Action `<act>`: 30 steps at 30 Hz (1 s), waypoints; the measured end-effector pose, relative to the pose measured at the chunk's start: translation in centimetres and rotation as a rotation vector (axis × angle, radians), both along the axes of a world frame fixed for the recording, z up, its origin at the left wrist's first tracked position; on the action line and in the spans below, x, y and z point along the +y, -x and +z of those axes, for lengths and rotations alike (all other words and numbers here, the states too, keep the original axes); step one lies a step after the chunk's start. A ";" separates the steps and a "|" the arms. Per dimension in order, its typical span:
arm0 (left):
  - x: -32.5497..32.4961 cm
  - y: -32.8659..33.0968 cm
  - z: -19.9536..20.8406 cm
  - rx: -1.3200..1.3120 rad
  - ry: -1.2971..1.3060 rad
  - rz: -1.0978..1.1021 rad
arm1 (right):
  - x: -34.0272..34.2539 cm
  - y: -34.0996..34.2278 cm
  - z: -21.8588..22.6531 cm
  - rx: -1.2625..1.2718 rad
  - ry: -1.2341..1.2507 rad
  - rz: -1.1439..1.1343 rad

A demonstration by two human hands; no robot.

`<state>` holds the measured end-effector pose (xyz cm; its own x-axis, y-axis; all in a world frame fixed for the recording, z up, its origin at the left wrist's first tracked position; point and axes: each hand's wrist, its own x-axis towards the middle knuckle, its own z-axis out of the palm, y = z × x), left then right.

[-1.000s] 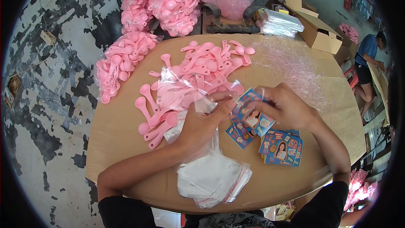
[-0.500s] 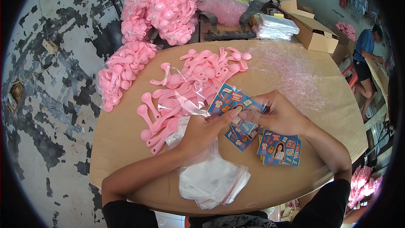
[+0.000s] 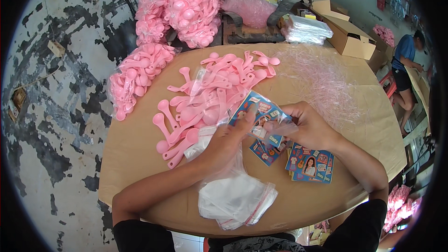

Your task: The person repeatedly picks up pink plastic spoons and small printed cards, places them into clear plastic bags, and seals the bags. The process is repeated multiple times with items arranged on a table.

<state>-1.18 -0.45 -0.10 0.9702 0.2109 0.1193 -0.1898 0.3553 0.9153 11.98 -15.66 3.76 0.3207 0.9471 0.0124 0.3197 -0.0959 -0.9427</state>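
Note:
My left hand point(image 3: 227, 141) is closed with its thumb pressed over a blue printed card point(image 3: 265, 104) and on a clear plastic bag that reaches out over the spoons. My right hand point(image 3: 311, 125) pinches the clear plastic point(image 3: 283, 131) at the card's right side; its fingertips are partly hidden. Just below the hands lie more blue cards, a few fanned out point(image 3: 265, 154) and a stack point(image 3: 309, 167) to the right. Under my left forearm rests a pile of flat clear bags point(image 3: 233, 200). Beyond my left hand spreads a heap of pink plastic scoops point(image 3: 228, 74).
Bags full of pink scoops point(image 3: 179, 7) stand at the back left, one point(image 3: 140, 77) at the table's left edge. Thin plastic strands point(image 3: 322, 81) lie on the brown-covered table point(image 3: 368, 130). Behind are packed clear bags point(image 3: 305, 30) and cardboard boxes point(image 3: 347, 35). A person point(image 3: 405, 65) works at far right.
My left thumb has shifted up and left on the card. The clear plastic beyond my left hand has lifted, and more of the card's lower part shows.

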 end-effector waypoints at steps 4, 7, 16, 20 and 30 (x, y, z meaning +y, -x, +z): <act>0.8 -0.1 0.2 -0.042 0.106 0.001 | 0.2 -0.1 -0.2 0.067 -0.038 -0.026; 1.0 -0.2 -0.2 -0.036 0.150 0.017 | 0.2 -1.1 -0.8 0.143 -0.048 -0.041; -0.4 0.9 0.7 0.039 0.005 -0.009 | 0.4 -0.2 -1.2 0.069 -0.078 -0.098; -0.1 1.0 0.6 0.090 -0.043 -0.045 | 0.5 0.8 0.1 0.187 -0.105 -0.118; 0.0 0.5 -0.2 -0.364 -0.426 -0.055 | 0.4 0.8 -1.2 0.218 -0.066 0.016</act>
